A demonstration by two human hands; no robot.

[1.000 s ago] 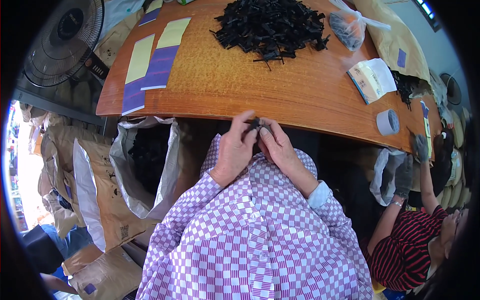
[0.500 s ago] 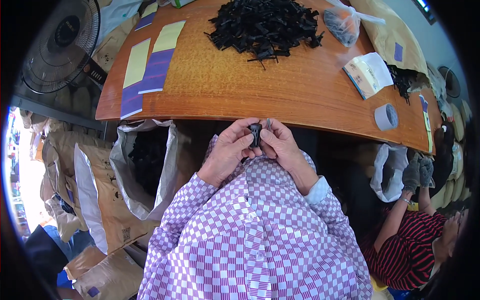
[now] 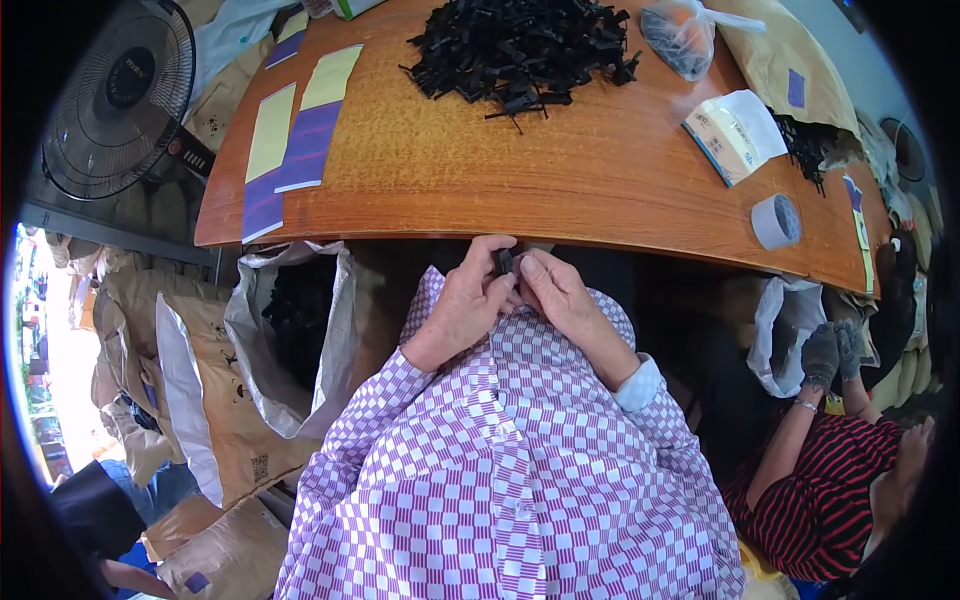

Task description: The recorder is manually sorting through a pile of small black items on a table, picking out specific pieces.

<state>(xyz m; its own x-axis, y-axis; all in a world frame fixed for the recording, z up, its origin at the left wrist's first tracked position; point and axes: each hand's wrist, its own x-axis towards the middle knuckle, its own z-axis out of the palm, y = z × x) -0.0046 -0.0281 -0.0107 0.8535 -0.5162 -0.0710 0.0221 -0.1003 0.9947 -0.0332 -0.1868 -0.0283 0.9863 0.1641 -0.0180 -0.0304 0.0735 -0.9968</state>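
My left hand [image 3: 460,308] pinches a small black plastic part [image 3: 503,262] between thumb and fingers, just in front of the table's near edge. Close against it, my right hand [image 3: 563,300] has its thumb and fingers pressed together beside the part. What the right fingers grip is hidden behind them. Farther back on the wooden table [image 3: 400,190] lies a large heap of similar black plastic parts [image 3: 520,50].
Left of me stands an open white-lined sack [image 3: 340,340] with black pieces inside. Yellow-and-purple paper strips [image 3: 310,140], a tape roll [image 3: 775,221], a tissue pack [image 3: 735,140] and a plastic bag [image 3: 680,40] lie on the table. A gloved co-worker [image 3: 820,480] sits at right.
The black part has turned and is now more covered by my fingers. A thin grey piece that showed at my right fingertips is no longer visible. The view has shifted slightly.
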